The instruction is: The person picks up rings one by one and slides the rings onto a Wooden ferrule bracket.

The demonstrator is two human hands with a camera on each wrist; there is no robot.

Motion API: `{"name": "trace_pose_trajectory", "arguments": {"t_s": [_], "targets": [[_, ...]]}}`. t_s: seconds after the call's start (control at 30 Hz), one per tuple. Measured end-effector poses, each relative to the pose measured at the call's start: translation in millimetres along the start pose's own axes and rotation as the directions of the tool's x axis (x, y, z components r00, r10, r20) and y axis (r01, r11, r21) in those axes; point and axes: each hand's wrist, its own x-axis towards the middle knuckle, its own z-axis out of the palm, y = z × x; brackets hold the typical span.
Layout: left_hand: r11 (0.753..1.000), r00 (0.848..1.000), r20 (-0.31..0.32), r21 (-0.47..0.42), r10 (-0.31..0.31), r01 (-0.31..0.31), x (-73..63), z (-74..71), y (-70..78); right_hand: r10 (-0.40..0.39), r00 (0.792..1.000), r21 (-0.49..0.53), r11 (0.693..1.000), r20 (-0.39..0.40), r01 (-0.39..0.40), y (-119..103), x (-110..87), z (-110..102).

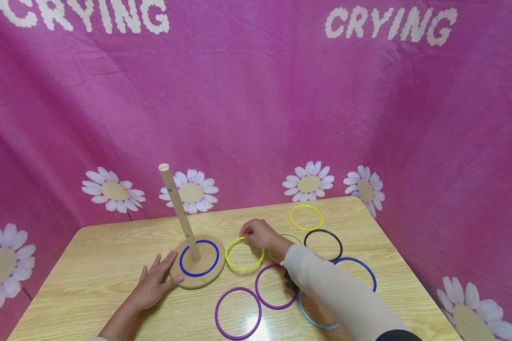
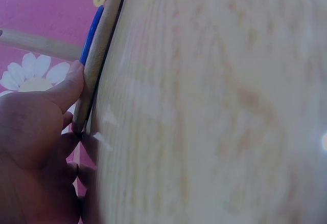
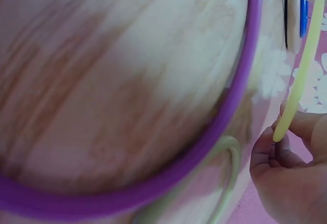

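Backing wood-grain table [image 1: 106,258] with rings [image 1: 244,268]: pink cloth [image 1: 247,118] (daisies [image 1: 114,191], white lettering [image 1: 105,17]).

The white word "CRYING" [image 1: 85,14] stands on the pink cloth [image 1: 256,94], between ten and eleven o'clock in the head view, clipped along its top; a second white "CRYING" [image 1: 394,25] stands whole between one and two o'clock; dark marks on the wooden peg [image 1: 180,213], toward eight o'clock, are too small to read.

A pink, apparently cloth backdrop [image 1: 256,104] bears white daisies [image 1: 309,183].
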Motion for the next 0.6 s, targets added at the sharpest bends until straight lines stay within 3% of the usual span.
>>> {"name": "trace_pose_trajectory", "arguments": {"t_s": [0.6], "targets": [[1.0,1.0,-0.004,0.002,0.003,-0.003,-0.6,-0.1,-0.4,-0.048,0.999,0.121,0.991,-0.023,0.05,-35,18.6,-37]]}}
